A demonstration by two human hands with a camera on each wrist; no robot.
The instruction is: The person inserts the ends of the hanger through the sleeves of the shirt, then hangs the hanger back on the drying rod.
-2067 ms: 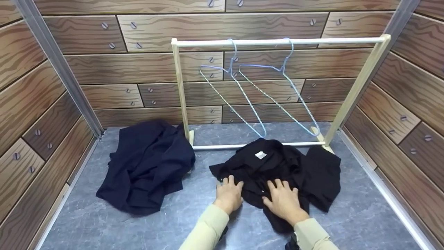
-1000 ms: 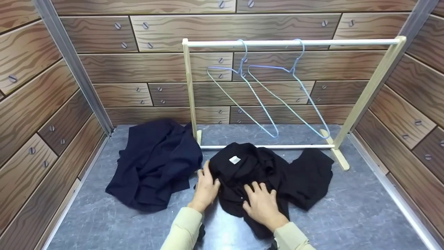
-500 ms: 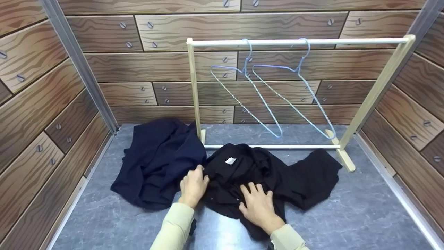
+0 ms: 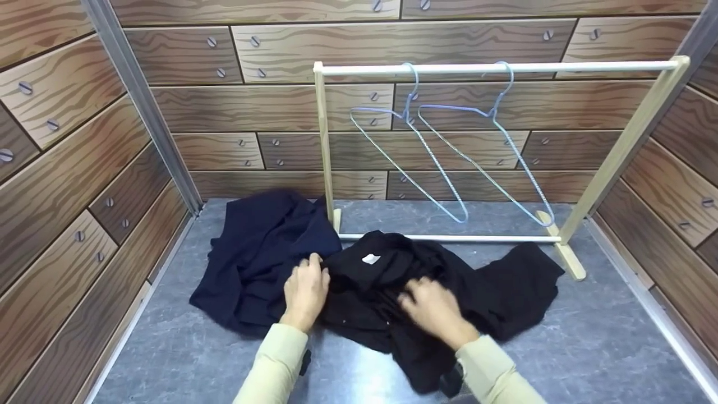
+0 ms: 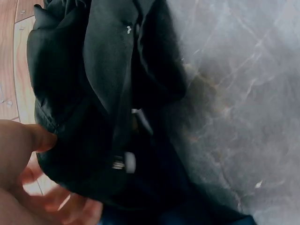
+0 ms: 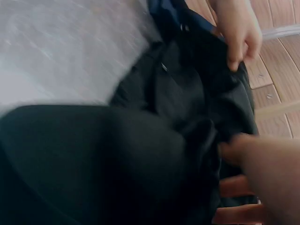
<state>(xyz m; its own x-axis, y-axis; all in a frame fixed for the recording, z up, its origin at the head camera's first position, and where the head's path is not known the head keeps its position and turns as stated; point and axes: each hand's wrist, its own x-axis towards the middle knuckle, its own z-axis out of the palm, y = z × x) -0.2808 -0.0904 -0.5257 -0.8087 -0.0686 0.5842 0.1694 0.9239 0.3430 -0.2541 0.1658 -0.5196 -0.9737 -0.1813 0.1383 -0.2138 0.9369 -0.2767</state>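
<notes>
A black shirt (image 4: pixel 362 306) with a white label (image 4: pixel 371 258) at its collar lies crumpled on the grey surface. My left hand (image 4: pixel 306 289) pinches its left edge, the thumb on top and the fingers under the cloth in the left wrist view. My right hand (image 4: pixel 432 308), blurred, has its fingers bent over the middle of the shirt; in the right wrist view the thumb and fingers hold a fold of black cloth (image 6: pixel 140 154). A dark navy garment (image 4: pixel 263 258) lies in a heap to the left, the shirt's edge overlapping it.
Behind the shirt stands a wooden rack with a white top bar (image 4: pixel 359 70). From it hang two blue wire hangers (image 4: pixel 435 154) (image 4: pixel 519 151). Wood-patterned walls (image 4: pixel 269 106) close in the back and sides of the grey surface (image 4: pixel 168 359).
My left hand has moved left, drawing the shirt's edge out to the navy garment. My right hand, earlier spread flat on the shirt, now bends its fingers into it. The head view has turned left.
</notes>
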